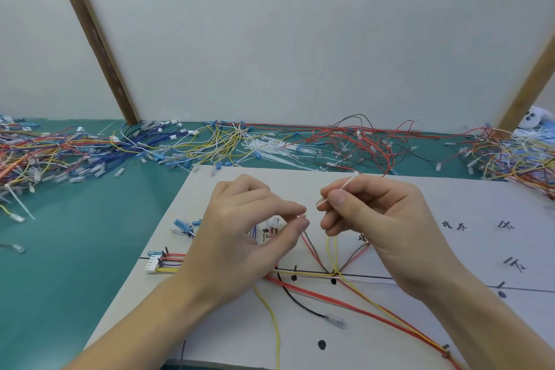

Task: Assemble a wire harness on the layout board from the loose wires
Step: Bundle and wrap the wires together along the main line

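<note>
The white layout board (450, 249) lies in front of me with black lines, dots and handwritten marks. Red, yellow, black and white wires (354, 303) run along it from a white connector (152, 264) at its left edge. My left hand (240, 237) hovers above the board and pinches the ends of a few thin wires (303, 219) between thumb and forefinger. My right hand (378, 219) pinches a white cable tie (339, 188), its tip pointing toward the left hand's fingertips. A black wire with a clear terminal (335, 321) lies loose on the board.
Heaps of loose coloured wires (90, 150) with blue and clear terminals cover the green mat (75, 249) behind and to both sides of the board. A pile of white cable ties (276, 150) lies behind the board. White panels with wooden posts (96, 36) stand at the back.
</note>
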Action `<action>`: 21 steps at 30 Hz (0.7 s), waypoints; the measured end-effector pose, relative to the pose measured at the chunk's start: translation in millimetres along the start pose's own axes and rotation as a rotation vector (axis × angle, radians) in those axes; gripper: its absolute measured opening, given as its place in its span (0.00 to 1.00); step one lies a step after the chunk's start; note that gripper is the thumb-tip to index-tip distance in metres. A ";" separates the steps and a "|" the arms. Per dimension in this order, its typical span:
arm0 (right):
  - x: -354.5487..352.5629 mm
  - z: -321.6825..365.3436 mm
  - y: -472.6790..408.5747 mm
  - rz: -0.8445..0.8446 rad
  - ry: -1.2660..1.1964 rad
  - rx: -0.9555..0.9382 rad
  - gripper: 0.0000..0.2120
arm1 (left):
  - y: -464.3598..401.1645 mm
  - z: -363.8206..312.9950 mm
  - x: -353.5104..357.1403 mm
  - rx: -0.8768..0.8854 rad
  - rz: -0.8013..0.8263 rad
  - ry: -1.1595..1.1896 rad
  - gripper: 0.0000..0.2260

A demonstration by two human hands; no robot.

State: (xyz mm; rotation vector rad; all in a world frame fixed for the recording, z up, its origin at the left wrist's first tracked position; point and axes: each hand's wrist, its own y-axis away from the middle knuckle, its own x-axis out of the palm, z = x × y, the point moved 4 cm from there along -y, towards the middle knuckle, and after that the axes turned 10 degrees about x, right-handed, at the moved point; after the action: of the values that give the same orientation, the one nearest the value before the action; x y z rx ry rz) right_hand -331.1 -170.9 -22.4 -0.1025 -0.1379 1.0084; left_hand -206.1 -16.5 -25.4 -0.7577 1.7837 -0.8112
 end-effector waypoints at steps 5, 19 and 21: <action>3.7 9.9 5.6 0.075 -0.051 -0.047 0.08 | -0.7 -14.4 -2.4 0.007 -0.076 0.062 0.04; 8.4 8.8 5.8 0.034 -0.232 0.009 0.11 | 3.1 -23.9 7.9 0.080 -0.040 0.220 0.02; 7.6 7.6 5.3 0.006 -0.240 0.040 0.09 | 4.1 -22.2 8.2 0.050 -0.028 0.240 0.02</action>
State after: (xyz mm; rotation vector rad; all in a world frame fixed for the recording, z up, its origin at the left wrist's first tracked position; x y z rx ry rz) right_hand -332.7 -161.5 -15.1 0.0547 -0.3366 1.0270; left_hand -230.0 -16.6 -26.7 -0.6762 1.9603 -0.9960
